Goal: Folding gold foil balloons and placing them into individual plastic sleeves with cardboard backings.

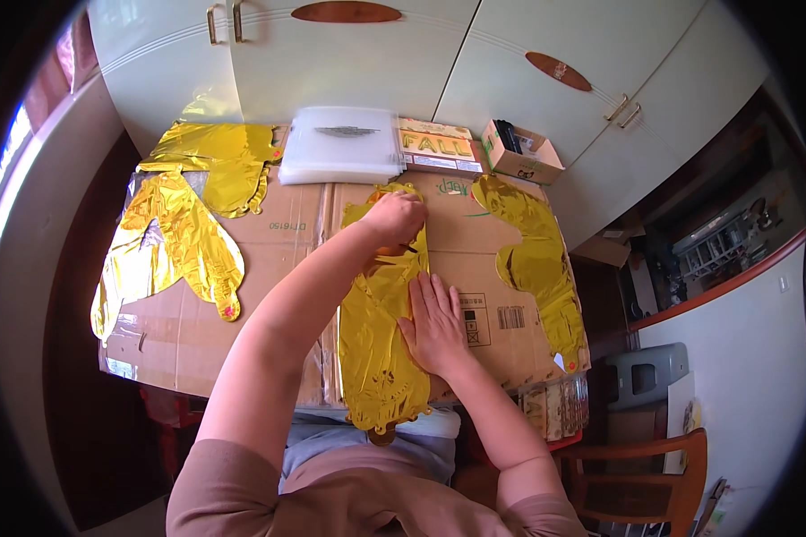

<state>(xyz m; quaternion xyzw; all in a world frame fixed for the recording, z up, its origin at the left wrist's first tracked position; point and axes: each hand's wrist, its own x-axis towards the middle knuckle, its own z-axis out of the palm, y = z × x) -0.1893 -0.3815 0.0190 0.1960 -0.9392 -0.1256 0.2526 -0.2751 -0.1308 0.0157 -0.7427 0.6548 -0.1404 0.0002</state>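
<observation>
A flat gold foil balloon lies lengthwise on the cardboard in front of me, its near end hanging over the edge toward my lap. My left hand is closed in a fist over its far part. A small dark tip shows just below that fist, but what the fingers hold is hidden. Flat and with fingers stretched, my right hand presses on the balloon's right edge and the cardboard beside it.
More gold foil balloons lie at the left, the far left and the right of the cardboard sheet. Along the back stand clear plastic bags, a printed box and an open carton. A wooden chair stands lower right.
</observation>
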